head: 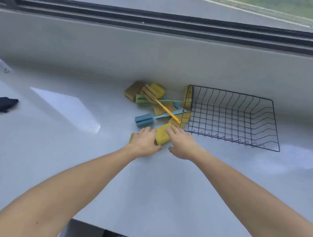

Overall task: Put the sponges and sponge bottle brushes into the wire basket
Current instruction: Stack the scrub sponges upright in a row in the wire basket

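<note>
Head view: yellow sponge (163, 136) between both hands; left hand (146, 141) and right hand (180, 141) flat-fingered, touching its ends. Wire basket (231, 117) at three o'clock, nearer right hand.

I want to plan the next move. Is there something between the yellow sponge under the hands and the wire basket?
Nothing visible blocks it. The yellow sponge lies just left of the wire basket, whose top is open. Both the left hand and right hand already touch the sponge.
</note>
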